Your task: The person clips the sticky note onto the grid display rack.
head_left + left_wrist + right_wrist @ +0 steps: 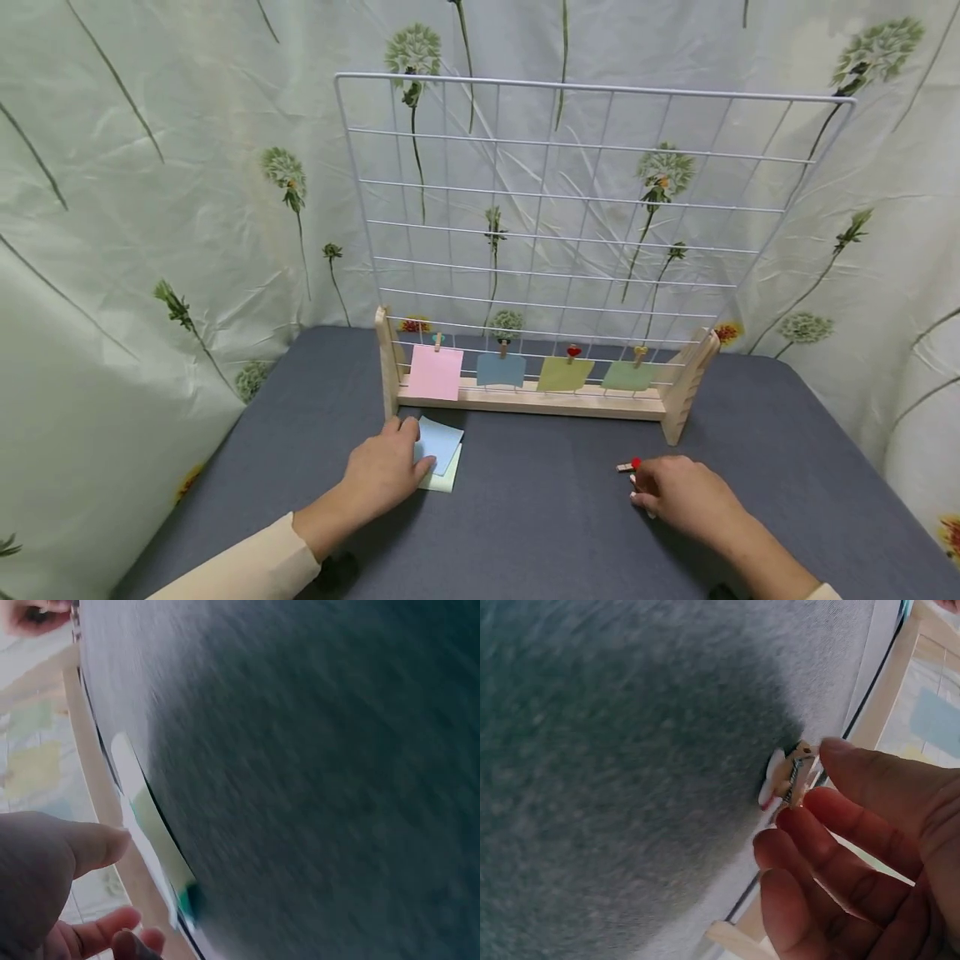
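My left hand (384,468) is over a blue note (438,442) that overlaps a pale green note (447,477) on the table. In the left wrist view its thumb (105,846) is at the papers' edge, apart from the fingers. My right hand (686,496) is low over the table beside a small wooden clothespin (625,468) with a red ornament. In the right wrist view, the clothespin's spring shows near the thumb and fingertips, with no firm pinch visible. A white wire grid (555,196) bears pink (437,372), blue (501,370), yellow (565,374) and green (628,376) notes under clothespins.
The grid stands in a wooden base (532,402) towards the back of the dark grey table (540,517). Behind it hangs a pale curtain (217,167) printed with flowers. The base's wooden side supports lean outward at both ends.
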`<state>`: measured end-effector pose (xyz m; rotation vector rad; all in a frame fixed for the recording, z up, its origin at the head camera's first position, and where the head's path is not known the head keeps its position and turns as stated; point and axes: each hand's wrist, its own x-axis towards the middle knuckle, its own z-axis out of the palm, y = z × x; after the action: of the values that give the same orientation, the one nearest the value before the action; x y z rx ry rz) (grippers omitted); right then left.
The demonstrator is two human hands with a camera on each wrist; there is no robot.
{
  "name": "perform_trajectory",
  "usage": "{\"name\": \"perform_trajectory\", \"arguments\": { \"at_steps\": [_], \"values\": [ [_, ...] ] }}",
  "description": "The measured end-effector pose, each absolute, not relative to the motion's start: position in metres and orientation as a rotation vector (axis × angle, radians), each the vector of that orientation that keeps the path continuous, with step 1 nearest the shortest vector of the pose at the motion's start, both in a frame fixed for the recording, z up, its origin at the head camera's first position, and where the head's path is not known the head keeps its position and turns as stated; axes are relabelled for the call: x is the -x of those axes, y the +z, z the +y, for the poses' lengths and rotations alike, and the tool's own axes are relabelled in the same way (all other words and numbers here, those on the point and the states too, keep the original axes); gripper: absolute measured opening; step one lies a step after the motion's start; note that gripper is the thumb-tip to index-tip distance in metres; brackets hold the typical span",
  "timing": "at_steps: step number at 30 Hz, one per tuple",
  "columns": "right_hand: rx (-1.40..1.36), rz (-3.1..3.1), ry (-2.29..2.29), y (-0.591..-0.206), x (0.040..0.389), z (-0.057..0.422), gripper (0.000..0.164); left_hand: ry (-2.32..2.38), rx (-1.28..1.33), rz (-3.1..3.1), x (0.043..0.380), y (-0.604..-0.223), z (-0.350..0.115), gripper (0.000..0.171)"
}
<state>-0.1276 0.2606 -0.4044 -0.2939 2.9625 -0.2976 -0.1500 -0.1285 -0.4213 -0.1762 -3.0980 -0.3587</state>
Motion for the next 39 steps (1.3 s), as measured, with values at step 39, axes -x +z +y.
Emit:
{"name": "perform_trajectory", "arguments": {
  "at_steps": [39],
  "values": [
    [0.650, 2.867, -0.322, -0.403, 0.129, 0.253, 0.031, -1.046, 0.078, -2.991, 0.150, -0.414, -0.171, 0.006]
  ]
}}
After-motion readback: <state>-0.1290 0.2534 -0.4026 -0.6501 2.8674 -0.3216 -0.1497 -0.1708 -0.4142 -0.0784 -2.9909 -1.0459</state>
